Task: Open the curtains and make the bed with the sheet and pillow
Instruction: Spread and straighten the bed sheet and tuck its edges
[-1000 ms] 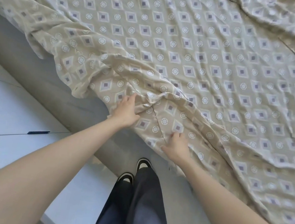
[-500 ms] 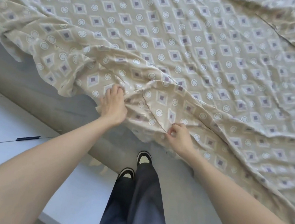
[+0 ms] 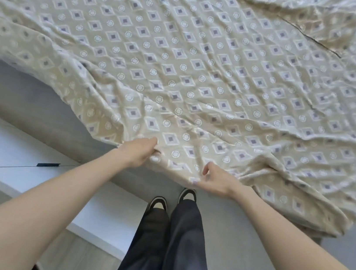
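Observation:
A beige sheet (image 3: 193,68) printed with diamonds and rings covers the bed and fills the upper view. Its near edge hangs over the bed's side right in front of me. My left hand (image 3: 138,153) grips that edge, thumb on top and fingers curled under the cloth. A little to the right, my right hand (image 3: 214,181) pinches the same edge between thumb and fingers. The cloth between my hands is lifted and stretched. At the top right a folded-over part of the sheet (image 3: 303,17) shows a dark hem. No pillow or curtain is in view.
The bed's grey side panel (image 3: 28,100) runs from the left towards my feet. A white low unit (image 3: 10,152) with a dark handle (image 3: 48,165) stands at the left. My legs and shoes (image 3: 184,196) are on the grey floor (image 3: 259,249) against the bed.
Both hands took hold of the sheet's near edge and pulled it towards me. The big folds by my hands have flattened, and the sheet lies smoother across the bed.

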`<state>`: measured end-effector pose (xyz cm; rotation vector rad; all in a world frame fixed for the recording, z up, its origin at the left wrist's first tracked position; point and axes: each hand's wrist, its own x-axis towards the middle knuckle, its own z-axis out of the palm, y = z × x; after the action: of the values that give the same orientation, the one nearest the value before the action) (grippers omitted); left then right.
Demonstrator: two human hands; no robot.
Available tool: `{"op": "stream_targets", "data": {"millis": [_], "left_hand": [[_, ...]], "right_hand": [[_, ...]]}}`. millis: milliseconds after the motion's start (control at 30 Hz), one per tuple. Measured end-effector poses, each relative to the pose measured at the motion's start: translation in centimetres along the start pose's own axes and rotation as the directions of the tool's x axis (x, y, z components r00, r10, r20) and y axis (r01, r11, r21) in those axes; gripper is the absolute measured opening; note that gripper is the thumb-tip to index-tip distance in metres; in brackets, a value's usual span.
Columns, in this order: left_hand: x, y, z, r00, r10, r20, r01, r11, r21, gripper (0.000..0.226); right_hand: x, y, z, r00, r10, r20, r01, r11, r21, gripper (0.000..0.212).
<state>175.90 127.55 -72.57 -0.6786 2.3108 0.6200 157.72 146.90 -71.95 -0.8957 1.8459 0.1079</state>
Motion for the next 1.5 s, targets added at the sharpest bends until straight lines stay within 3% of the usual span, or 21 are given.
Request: {"op": "stream_targets", "data": {"millis": [67,133,167,233,300,367,533,633,733,833,1033,1100,1300,1500], "left_hand": [[-0.9,-0.2,0.8,0.994,-0.056,0.089,0.050,0.996,0.068,0.044],[-1.9,-0.4,1.1,0.980,-0.096,0.176,0.093,0.995,0.025,0.069],[-2.4,-0.3,0.9,0.966,-0.107,0.234,0.108,0.994,0.009,0.082],[-3.2,0.1,0.9,0.936,-0.172,0.308,0.145,0.983,0.111,0.096],[-3.4,0.7,1.1,0.929,-0.250,0.274,0.180,0.949,0.257,0.059],[-4.1,1.8,1.4,0.938,-0.282,0.204,0.202,0.919,0.339,0.035],[-4.7,1.7,2.0,0.959,-0.160,0.234,0.043,0.898,0.438,0.036],[-5.1,1.0,2.2,0.961,-0.145,0.237,0.041,0.918,0.396,0.032],[-5.4,1.0,2.5,0.963,-0.128,0.239,0.016,0.908,0.418,0.032],[-5.4,1.6,3.3,0.962,-0.127,0.241,0.014,0.906,0.423,0.032],[-5.0,1.8,5.9,0.979,-0.108,0.173,0.076,0.980,0.183,0.056],[-4.3,1.7,6.6,0.980,-0.107,0.170,0.071,0.976,0.204,0.061],[-0.4,0.8,9.6,0.956,-0.135,0.261,0.055,0.955,0.291,0.053],[3.2,-0.2,12.3,0.955,-0.131,0.268,0.043,0.949,0.312,0.056]], "right_hand": [[-0.9,0.5,0.3,0.998,0.024,0.058,-0.017,0.993,-0.118,0.077],[-2.1,1.2,0.6,0.988,0.079,0.129,-0.062,0.989,-0.136,0.094],[-2.5,1.4,0.9,0.984,0.099,0.147,-0.080,0.989,-0.128,0.090],[-2.9,1.5,1.2,0.987,0.114,0.117,-0.089,0.975,-0.203,0.052],[-3.4,0.9,1.2,0.995,0.098,0.027,-0.084,0.942,-0.326,0.025],[-3.9,0.4,1.6,0.999,0.042,-0.024,-0.048,0.914,-0.402,0.029],[-4.7,0.1,1.5,0.995,0.061,0.081,-0.024,0.921,-0.389,0.017],[-4.9,0.2,1.6,0.996,0.064,0.056,-0.040,0.932,-0.360,0.018],[-4.9,0.6,2.8,0.995,0.091,0.037,-0.074,0.945,-0.318,0.037],[-5.3,0.9,4.0,0.989,0.143,0.027,-0.133,0.965,-0.226,0.043],[-3.6,1.8,6.1,0.978,0.207,0.033,-0.200,0.969,-0.148,0.087],[-2.5,2.0,6.8,0.973,0.222,0.067,-0.214,0.970,-0.115,0.082],[1.5,2.7,8.7,0.968,0.238,0.079,-0.221,0.959,-0.178,0.041],[5.7,4.1,10.0,0.968,0.247,0.047,-0.229,0.944,-0.236,0.040]]}}
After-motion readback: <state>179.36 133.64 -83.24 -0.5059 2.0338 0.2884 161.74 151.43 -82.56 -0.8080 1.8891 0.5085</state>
